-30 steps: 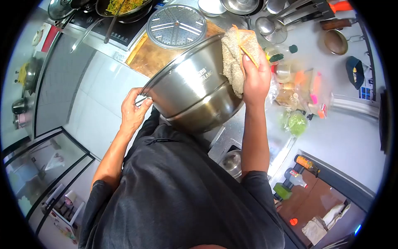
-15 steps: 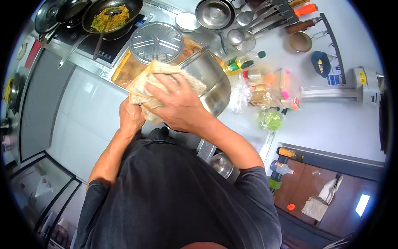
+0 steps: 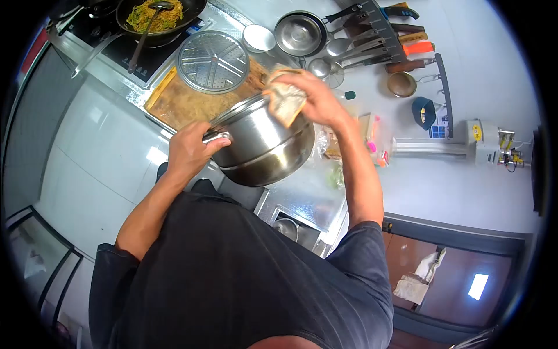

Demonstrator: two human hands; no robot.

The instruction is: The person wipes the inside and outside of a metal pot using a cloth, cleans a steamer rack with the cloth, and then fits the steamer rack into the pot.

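Observation:
A large stainless steel pot (image 3: 264, 148) is tilted in front of my body, its opening turned away from me and its outer wall facing me. My left hand (image 3: 190, 148) is closed around the pot's side handle (image 3: 217, 138). At the far side of the rim, my right hand (image 3: 322, 99) grips a beige cloth (image 3: 288, 103) with orange edging and presses it against the pot. The inside of the pot is hidden from view.
Beyond the pot lies a wooden cutting board (image 3: 168, 104) with a perforated steamer plate (image 3: 213, 61) on it. A wok (image 3: 160, 23) of noodles sits on the cooktop. Pans, ladles and knives hang at the upper right. A sink (image 3: 296, 224) is below the pot.
The pot has been turned so its outer wall faces me. My right hand and the cloth have moved right to its far rim. My left hand now shows on the handle.

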